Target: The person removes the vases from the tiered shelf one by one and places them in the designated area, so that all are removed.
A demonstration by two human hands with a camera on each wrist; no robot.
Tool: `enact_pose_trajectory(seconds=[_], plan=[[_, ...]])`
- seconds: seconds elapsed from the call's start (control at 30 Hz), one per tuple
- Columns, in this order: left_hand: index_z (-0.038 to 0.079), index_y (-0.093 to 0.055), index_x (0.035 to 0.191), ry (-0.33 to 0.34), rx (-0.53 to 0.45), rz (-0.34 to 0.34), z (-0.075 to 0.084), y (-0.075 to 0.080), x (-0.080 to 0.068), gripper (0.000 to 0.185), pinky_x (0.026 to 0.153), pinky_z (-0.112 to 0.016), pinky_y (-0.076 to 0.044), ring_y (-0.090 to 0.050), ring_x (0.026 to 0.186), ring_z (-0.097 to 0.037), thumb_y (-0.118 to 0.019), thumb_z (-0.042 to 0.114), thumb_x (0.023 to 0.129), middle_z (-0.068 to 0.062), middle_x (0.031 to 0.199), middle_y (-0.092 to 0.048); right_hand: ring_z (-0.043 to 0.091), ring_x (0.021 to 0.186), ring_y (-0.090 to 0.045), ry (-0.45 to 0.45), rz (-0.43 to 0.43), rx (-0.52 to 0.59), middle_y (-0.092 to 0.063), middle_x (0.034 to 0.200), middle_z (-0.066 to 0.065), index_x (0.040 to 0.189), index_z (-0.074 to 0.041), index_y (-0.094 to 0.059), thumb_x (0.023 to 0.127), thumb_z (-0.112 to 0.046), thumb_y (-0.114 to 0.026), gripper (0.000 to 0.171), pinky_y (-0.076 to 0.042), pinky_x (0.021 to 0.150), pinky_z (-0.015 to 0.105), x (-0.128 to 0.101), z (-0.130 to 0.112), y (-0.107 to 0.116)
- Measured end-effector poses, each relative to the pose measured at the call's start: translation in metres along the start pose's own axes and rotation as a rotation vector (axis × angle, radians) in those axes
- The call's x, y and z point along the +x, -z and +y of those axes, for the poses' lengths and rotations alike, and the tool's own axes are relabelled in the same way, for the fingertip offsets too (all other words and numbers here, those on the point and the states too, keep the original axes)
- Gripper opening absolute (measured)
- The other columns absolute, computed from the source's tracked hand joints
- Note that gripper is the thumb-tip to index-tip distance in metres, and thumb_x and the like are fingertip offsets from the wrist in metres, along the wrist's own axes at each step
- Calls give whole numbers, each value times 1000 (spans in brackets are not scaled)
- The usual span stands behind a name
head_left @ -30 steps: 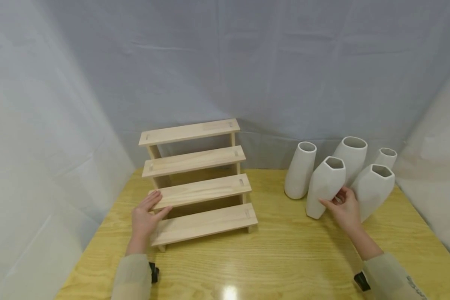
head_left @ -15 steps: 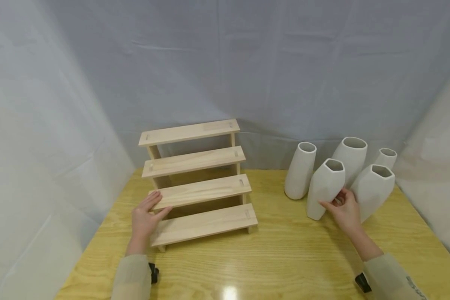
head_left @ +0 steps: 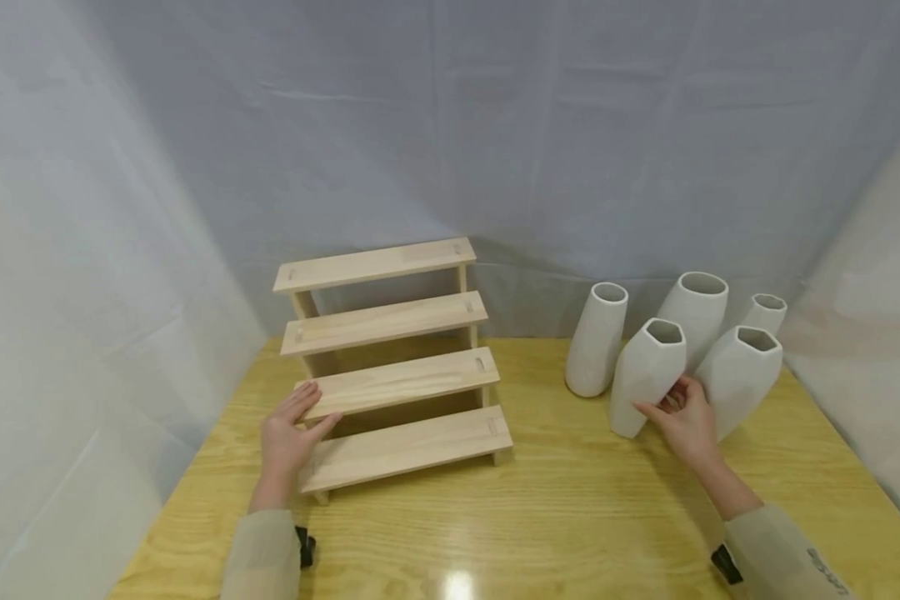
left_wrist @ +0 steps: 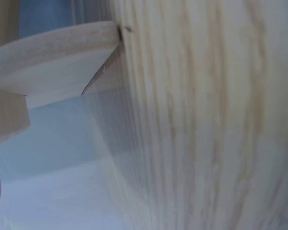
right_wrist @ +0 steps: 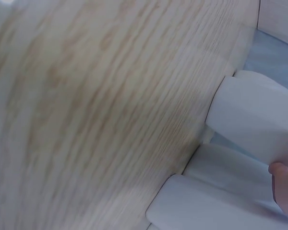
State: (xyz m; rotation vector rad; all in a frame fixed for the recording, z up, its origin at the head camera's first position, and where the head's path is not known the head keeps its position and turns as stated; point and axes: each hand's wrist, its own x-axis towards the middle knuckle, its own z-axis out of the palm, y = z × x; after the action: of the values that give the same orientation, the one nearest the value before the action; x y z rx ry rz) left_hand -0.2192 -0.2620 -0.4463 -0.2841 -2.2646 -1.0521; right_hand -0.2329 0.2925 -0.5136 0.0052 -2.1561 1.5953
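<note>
In the head view my right hand [head_left: 686, 425] holds a faceted white vase [head_left: 647, 375] at its right side, thumb on the front and fingers behind it. The vase stands on the wooden table with a slight lean. Its base also shows in the right wrist view, with my thumb [right_wrist: 284, 189] against its side. My left hand [head_left: 288, 437] rests at the left end of a stepped wooden shelf [head_left: 408, 446], fingers on the second board from the bottom and thumb along its front edge. The left wrist view catches the shelf's end [left_wrist: 53, 57] and a sliver of that hand.
Close around the held vase stand a tapered vase [head_left: 598, 342] to its left, a tall vase [head_left: 697, 317] behind, a small vase [head_left: 767, 314] at the far right and another faceted vase [head_left: 742, 379] right beside my hand. A grey cloth [head_left: 495, 150] hangs behind the table [head_left: 540, 525].
The held vase has tilted slightly, its mouth coming a little lower and to the left. My left hand and the shelf keep their places, apart from a slight shift of the view.
</note>
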Motion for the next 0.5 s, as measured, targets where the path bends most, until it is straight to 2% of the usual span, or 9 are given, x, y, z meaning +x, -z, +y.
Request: enact_pose_trajectory(seconds=[0.17,0.3,0.43,0.5], plan=[[-5,-62,104,31,-3,-29,2,2,1,49,98,-30,-35,-48,111,-30,-80,11,62,-14,114,-57,13,100,-47,4,-14,-31,-43,115,18,125,6,-28,70,-19,-76,76,-45,78,11,-2,-10,0],[-5,-60,107,46,10,-59,2,5,1,50,98,-34,-34,-46,113,-30,-79,13,64,-14,116,-56,14,101,-47,-43,-39,-42,-42,116,20,124,8,-27,72,-15,-74,74,-44,78,9,-6,-37,-3],[-7,-59,107,-1,37,-75,-1,6,1,49,98,-35,-34,-46,113,-33,-78,12,65,-17,117,-55,10,100,-45,-65,-48,-77,-41,116,21,125,11,-26,73,-8,-72,72,-39,79,6,-12,-66,-4],[-8,-59,108,-23,61,-81,-1,6,1,49,97,-39,-33,-45,113,-34,-77,11,66,-18,118,-54,19,106,-43,-47,-49,-87,-39,119,26,126,13,-25,73,-2,-70,71,-37,91,14,-15,-80,-3]])
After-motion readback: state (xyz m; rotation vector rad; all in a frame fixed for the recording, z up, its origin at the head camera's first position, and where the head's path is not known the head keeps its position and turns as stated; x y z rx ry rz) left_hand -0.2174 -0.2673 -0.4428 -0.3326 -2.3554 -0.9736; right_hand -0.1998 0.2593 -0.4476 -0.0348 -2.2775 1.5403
